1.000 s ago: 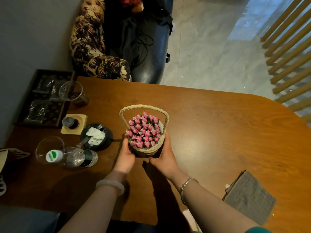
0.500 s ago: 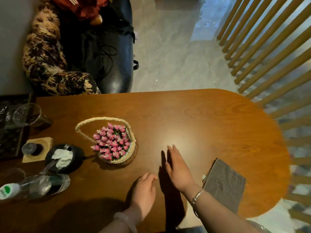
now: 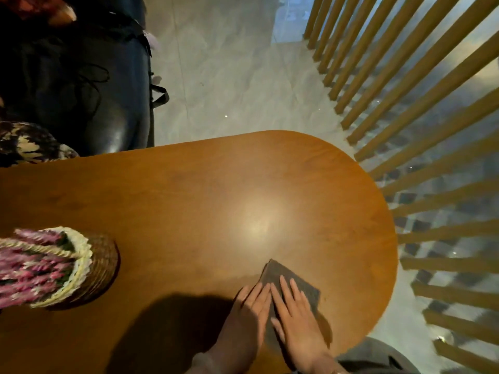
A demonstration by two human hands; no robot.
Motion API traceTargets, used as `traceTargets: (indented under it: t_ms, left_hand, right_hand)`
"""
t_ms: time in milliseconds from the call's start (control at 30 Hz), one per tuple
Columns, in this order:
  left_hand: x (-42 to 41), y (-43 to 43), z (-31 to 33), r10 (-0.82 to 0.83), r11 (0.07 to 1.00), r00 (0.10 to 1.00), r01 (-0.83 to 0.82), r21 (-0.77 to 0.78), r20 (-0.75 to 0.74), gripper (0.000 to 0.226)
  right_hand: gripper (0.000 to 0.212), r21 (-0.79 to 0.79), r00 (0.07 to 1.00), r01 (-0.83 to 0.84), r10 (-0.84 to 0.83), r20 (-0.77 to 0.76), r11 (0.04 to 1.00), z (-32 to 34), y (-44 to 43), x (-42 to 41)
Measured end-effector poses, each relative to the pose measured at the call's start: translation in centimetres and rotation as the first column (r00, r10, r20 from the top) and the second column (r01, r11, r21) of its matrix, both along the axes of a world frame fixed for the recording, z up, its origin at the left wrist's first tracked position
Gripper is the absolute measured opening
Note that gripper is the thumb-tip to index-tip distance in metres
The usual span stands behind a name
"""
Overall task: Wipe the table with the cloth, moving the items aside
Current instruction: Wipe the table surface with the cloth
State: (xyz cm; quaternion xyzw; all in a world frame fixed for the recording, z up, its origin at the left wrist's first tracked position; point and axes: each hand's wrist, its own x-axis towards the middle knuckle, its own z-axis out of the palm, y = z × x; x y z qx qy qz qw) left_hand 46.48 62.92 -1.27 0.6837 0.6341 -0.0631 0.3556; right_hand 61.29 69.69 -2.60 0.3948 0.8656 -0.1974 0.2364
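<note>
Grey folded cloth [image 3: 293,283] under both flat hands, fingers [image 3: 286,288] together; woven flower basket [image 3: 89,265] set left; brown wooden worktop [image 3: 216,198] wiping barely begun.

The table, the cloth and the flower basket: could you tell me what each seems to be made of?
The table looks like wood or wood veneer with a smooth satin finish: faint grain, soft light glare. The cloth seems a grey, matte woven textile, possibly microfibre. The flower basket appears woven from straw or rope, with a paler braided rim.
</note>
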Motion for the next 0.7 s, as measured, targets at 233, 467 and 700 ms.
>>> traceTargets:
  t_ms: [233,467,700]
  left_hand:
    - [-0.5,3.7,-2.0,0.22,0.972,0.963,-0.202,0.122,-0.158,0.065]
    - [-7.9,13.7,-3.3,0.476,0.87,0.856,-0.425,0.248,-0.201,0.064]
    - [-17.3,21.9,-2.4,0.538,0.84,0.791,-0.472,0.27,-0.292,0.065]
  right_hand:
    - [0.083,0.073,0.976,-0.19,0.196,-0.098,0.979,-2.1,5.8,-2.1]
    - [0.075,0.111,0.959,-0.186,0.205,-0.196,0.976,-3.7,17.2,-13.8]
    - [0.066,0.179,0.917,-0.329,0.359,-0.173,0.927,-3.3,26.6,-23.4]
